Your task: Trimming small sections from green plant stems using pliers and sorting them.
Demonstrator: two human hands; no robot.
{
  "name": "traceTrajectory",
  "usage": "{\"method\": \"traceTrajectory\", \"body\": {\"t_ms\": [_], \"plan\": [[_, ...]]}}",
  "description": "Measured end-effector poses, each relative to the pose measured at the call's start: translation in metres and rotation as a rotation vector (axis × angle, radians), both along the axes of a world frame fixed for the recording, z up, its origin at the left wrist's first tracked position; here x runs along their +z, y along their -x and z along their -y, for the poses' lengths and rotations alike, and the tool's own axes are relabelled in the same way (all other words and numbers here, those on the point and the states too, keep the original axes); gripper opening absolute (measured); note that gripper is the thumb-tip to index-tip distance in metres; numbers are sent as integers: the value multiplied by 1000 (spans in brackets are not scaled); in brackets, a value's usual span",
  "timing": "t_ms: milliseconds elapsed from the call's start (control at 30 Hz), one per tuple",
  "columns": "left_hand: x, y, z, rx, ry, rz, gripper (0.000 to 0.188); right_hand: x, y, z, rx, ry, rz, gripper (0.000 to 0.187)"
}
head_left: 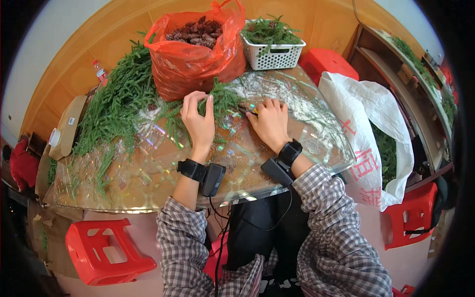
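My left hand (198, 119) is closed around a green artificial-pine sprig (223, 96), thumb and curled fingers about its stem. Just to the right, my right hand (271, 123) grips a small dark tool, apparently pliers (249, 111), with a bit of yellow showing. Its tip points left toward the sprig, and most of its handle is hidden in the palm. More loose greenery (174, 123) lies beneath and beside my left hand. Both wrists carry black strapped devices.
A red plastic bag (198, 69) of pine cones (198, 34) stands behind my hands. Left of it sprawls a heap of green branches (118, 89); right of it is a white basket (272, 58) of greenery. A white sack (358, 114) hangs at the table's right edge. Red stools (106, 252) stand below.
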State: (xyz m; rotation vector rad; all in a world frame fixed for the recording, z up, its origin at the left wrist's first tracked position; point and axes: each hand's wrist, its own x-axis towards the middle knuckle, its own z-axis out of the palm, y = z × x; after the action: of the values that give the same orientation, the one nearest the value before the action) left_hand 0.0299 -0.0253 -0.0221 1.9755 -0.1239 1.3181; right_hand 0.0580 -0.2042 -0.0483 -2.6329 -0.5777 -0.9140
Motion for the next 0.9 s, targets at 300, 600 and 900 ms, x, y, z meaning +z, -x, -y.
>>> {"method": "traceTrajectory", "body": {"t_ms": [300,600,900], "plan": [[5,1,-4,79,-187,64,12,84,-15,-18,128,-130,141,19],[7,1,-4,87,-253,96,13,162,-83,-72,372,-272,192,28],[7,0,-7,112,-248,104,14,165,-125,-108,380,-94,78,37]]}}
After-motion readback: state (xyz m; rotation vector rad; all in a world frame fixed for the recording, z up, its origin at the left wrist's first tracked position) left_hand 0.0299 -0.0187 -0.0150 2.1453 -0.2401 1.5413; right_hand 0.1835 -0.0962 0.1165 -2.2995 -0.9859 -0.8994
